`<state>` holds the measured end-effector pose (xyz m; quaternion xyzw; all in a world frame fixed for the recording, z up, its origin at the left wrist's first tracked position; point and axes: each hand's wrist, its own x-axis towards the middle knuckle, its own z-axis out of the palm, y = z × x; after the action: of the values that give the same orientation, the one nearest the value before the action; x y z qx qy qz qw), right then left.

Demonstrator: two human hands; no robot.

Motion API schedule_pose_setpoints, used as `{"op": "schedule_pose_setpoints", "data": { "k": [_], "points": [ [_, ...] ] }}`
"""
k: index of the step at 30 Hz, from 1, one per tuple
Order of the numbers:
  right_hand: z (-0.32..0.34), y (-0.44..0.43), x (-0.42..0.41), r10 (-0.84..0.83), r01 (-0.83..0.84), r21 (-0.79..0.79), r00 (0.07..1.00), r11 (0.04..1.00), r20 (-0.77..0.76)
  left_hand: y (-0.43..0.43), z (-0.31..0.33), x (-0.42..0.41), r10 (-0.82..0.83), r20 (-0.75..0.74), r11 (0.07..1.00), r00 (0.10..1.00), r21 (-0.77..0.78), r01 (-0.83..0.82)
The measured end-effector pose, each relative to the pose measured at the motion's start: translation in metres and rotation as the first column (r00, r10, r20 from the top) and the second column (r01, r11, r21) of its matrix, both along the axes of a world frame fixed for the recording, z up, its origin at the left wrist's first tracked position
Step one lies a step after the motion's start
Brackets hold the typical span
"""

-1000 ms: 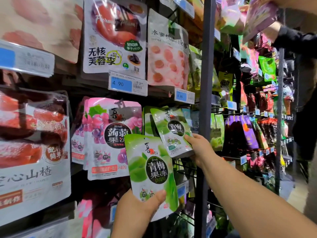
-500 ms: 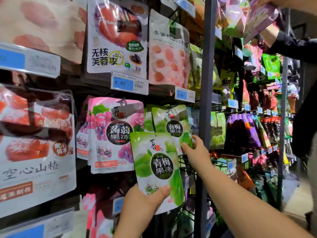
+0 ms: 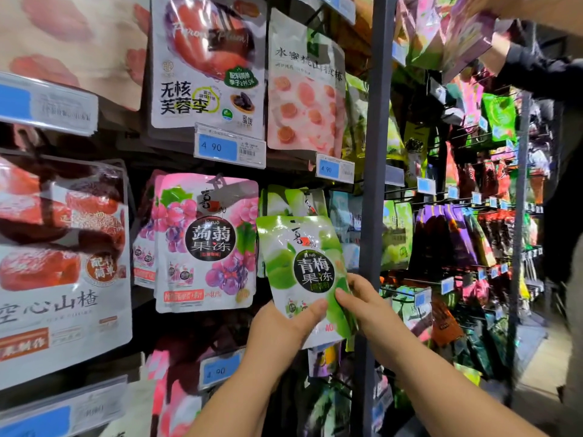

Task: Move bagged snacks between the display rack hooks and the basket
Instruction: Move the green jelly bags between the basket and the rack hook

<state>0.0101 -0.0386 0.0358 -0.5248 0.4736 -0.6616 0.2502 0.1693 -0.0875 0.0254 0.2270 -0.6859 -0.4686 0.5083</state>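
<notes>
Green snack bag [image 3: 303, 263] is pinched at its lower part by left hand [image 3: 280, 332] and right hand [image 3: 362, 307].

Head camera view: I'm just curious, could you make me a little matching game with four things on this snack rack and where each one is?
Things:
1. green plum jelly bag
2. pink grape jelly bag
3. peach hawthorn bag
4. grey rack post

Places:
A. hangs in the top row, above a 4.90 price tag
B. stands upright, right of the green plum jelly bag
C. gripped by the left hand and right hand
D. hangs left of the green plum jelly bag

Pairs: 1-C, 2-D, 3-A, 4-B.
</notes>
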Motion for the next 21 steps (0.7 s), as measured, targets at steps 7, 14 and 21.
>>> {"op": "schedule_pose_setpoints", "data": {
  "k": [7, 14, 21],
  "points": [
    [0.003, 0.002, -0.013, 0.077, -0.056, -0.122, 0.982, 0.991, 0.172, 0.001, 0.016, -0.024, 0.054, 0.089, 0.996, 0.995, -0.078, -0.047],
    [0.025, -0.011, -0.030, 0.056, -0.009, -0.204, 0.973, 0.979, 0.224, -0.014, 0.039, -0.043, 0.089, 0.105, 0.992, 0.990, -0.094, -0.079],
    [0.040, -0.024, -0.042, 0.045, 0.003, -0.225, 0.978, 0.974, 0.205, -0.028, 0.053, -0.052, 0.127, 0.143, 0.986, 0.982, -0.130, -0.108]
  ]
}}
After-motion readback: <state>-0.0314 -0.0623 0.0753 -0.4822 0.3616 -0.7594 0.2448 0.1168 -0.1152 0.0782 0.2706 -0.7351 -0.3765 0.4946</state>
